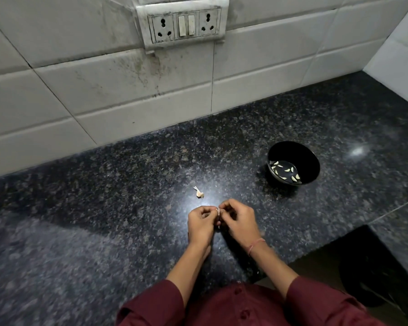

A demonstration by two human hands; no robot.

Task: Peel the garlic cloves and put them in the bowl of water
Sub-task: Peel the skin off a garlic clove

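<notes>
I see maroon buttoned shirt [240, 309] at 6 o'clock, sleeves [156, 304] pushed up; pinkish thread band [257, 245], maybe doubled, by right hand [239, 222].

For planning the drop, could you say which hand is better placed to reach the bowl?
Right, probably: the right hand, sharing the clove with the left hand, is nearer the bowl.

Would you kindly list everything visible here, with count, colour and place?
bowl: one, black, counter right.
peeled garlic cloves: several, pale, inside the bowl.
garlic piece: one, pale brown, on counter beyond the hands.
garlic clove: one, pale, pinched between both hands.
counter: one, dark speckled.
wall tiles: many, white, behind counter.
socket panel: one, white, on wall.
left hand: one, pinches the clove.
right hand: one, pinches the clove; pink thread on wrist.
</notes>
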